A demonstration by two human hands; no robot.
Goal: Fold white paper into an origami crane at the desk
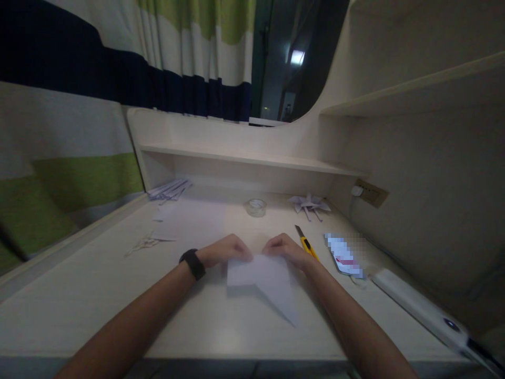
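A folded sheet of white paper (265, 281) lies on the pale desk (98, 295), with a long point running toward me on the right. My left hand (225, 249), with a black watch on the wrist, presses its fingers on the paper's far left edge. My right hand (284, 247) pinches the far edge just right of it. Both hands are curled over the fold, fingertips nearly touching.
A yellow utility knife (306, 243) lies right of my right hand. A roll of clear tape (256, 207) and a folded paper figure (310, 204) sit further back. Folded paper pieces (169, 189), a flat card (344, 256) and a white power strip (418, 305) are around.
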